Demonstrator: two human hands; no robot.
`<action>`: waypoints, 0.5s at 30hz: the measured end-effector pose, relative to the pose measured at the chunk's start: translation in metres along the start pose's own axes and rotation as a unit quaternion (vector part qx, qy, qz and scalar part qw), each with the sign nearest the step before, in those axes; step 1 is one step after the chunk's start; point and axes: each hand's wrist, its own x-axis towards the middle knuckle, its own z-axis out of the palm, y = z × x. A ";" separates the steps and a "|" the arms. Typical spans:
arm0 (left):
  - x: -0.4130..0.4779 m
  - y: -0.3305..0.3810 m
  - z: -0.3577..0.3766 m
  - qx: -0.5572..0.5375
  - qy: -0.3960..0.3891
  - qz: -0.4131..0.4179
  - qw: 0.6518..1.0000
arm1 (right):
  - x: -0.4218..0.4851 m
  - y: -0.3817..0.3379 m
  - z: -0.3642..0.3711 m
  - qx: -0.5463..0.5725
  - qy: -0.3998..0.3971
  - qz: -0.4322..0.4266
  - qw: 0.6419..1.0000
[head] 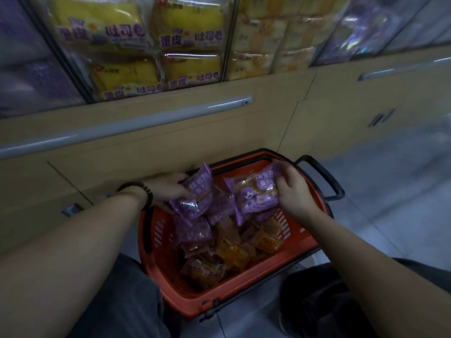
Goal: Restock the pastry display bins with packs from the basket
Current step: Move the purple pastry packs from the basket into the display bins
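A red basket [185, 296] stands on the floor between my knees, holding several purple and orange pastry packs [231, 250]. Over its far left side, my left hand [168, 189] grips a purple pack [195, 193]. My right hand [295, 191] holds another purple pack [256, 193] by its right edge, above the basket's far right side. Above the cabinet, clear display bins hold yellow bread packs [188, 45], pale packs [271, 37] and purple packs [31, 76].
A beige cabinet front [268, 118] with a grey rail [122, 125] stands just behind the basket. The basket's black handle [327, 176] sticks out at the right. Grey tiled floor [395, 191] stretches to the right. My knees flank the basket.
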 end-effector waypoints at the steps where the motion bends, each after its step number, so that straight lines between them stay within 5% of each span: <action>1: -0.005 0.004 0.002 -0.001 -0.005 0.007 1.000 | -0.003 -0.005 -0.002 0.010 0.015 -0.019 1.000; 8: -0.046 0.049 0.029 -0.102 -0.091 0.100 0.986 | -0.031 -0.038 -0.008 0.103 0.061 -0.034 0.992; 11: -0.062 0.061 0.027 -0.179 -0.163 0.072 0.967 | -0.038 -0.048 -0.018 0.100 0.086 -0.055 0.990; 15: -0.090 0.077 0.024 -0.152 -0.206 0.099 0.962 | -0.040 -0.069 -0.036 0.057 0.077 -0.048 0.994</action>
